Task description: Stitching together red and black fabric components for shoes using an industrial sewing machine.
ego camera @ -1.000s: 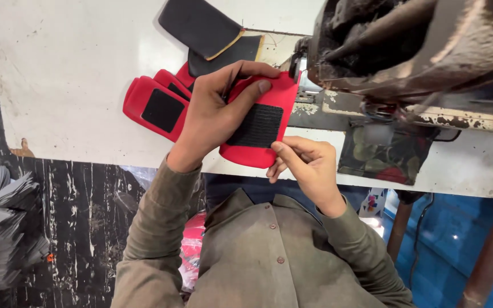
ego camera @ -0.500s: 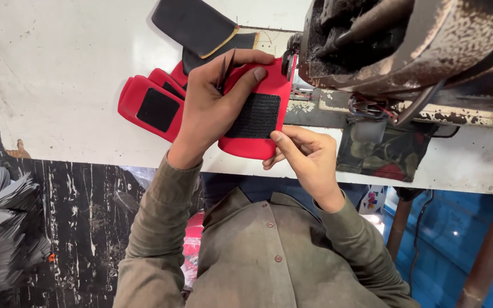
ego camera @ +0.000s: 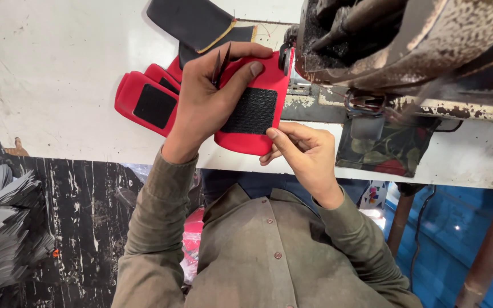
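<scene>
Together, left hand (ego camera: 209, 105) and right hand (ego camera: 306, 157) press red pad (ego camera: 255, 108) against sewing machine (ego camera: 406, 45).

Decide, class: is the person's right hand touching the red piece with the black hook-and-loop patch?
Touching. The head view shows the right hand with its thumb pressed on the red piece beside the black patch.
</scene>
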